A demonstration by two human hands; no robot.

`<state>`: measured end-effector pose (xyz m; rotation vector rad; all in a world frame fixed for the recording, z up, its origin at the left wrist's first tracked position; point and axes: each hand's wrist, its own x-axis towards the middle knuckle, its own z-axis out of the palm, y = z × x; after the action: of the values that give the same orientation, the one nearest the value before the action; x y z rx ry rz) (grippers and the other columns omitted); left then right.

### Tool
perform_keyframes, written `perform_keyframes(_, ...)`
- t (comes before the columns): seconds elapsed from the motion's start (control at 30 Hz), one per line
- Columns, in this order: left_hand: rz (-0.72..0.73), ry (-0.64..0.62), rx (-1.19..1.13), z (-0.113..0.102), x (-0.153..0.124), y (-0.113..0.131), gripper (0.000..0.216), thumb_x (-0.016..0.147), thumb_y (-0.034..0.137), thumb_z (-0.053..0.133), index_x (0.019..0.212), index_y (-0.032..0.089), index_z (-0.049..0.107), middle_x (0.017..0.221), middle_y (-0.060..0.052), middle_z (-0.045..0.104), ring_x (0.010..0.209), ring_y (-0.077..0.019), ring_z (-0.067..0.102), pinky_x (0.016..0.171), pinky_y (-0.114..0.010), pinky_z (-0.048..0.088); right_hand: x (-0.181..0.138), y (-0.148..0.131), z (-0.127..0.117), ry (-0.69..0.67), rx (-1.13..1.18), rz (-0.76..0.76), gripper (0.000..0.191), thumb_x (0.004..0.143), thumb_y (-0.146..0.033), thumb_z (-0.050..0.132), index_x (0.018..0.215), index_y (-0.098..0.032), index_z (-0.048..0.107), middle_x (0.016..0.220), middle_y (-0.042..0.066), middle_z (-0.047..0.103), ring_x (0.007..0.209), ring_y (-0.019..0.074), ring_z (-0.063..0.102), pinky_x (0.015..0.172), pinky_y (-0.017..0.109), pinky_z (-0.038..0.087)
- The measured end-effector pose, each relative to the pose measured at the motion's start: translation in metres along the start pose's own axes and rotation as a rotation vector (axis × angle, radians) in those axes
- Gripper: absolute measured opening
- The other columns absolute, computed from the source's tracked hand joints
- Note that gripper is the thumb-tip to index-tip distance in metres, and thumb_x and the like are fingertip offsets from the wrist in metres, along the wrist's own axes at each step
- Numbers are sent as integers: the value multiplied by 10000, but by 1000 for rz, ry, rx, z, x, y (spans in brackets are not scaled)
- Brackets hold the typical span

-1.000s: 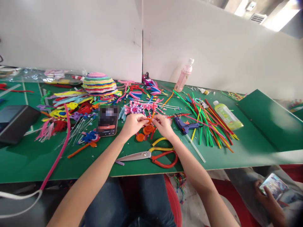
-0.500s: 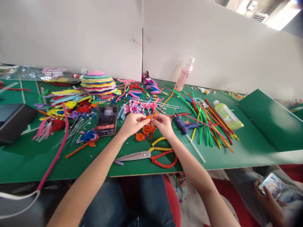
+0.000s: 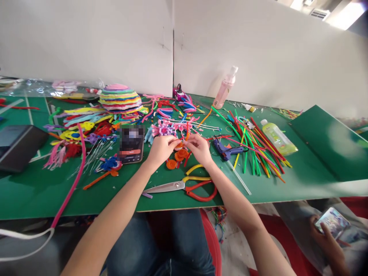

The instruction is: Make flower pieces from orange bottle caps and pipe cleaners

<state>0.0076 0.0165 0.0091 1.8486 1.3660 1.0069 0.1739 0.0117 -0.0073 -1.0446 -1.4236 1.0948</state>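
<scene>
Both hands meet over the middle of the green table, closed round one orange pipe cleaner (image 3: 188, 135). My left hand (image 3: 164, 148) pinches it from the left, thumb and fingertips together. From the right, my right hand (image 3: 199, 148) pinches it too, a short end standing up between the hands. Just below lie orange pipe-cleaner coils (image 3: 181, 155) and another round coil (image 3: 171, 164). Pink and purple pipe-cleaner flowers (image 3: 163, 128) are behind my left hand. Scissors (image 3: 184, 186) with yellow and red handles lie between my forearms.
A phone (image 3: 131, 143) lies left of my hands, near a striped dome (image 3: 120, 99). To the right are a blue glue gun (image 3: 225, 150), loose pipe cleaners (image 3: 253, 153), a green pouch (image 3: 278, 138) and a pink bottle (image 3: 225, 88). Another person's hand (image 3: 327, 237) holds a phone.
The orange pipe cleaner's free end now stands more upright between my hands. Both hands keep their pinch. The view has shifted slightly.
</scene>
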Motion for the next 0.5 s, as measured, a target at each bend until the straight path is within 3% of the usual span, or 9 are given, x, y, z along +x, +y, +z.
perform_keyframes(0.3,111,46,210,4,-5,9,196,884,279,505,770,165,616,642,-28,676,587,-159,641,567,-234,421,0,-1,0,-17,25,19,295,721,-428,673,849,-220,507,689,-19,642,637,144,630,610,275,503)
perform_keyframes(0.5,172,-25,334,7,-5,11,201,898,257,502,763,159,614,662,-43,663,609,-167,606,591,-248,380,0,-2,1,60,-10,-27,252,717,-401,672,847,-211,569,693,-11,648,594,132,607,551,260,497)
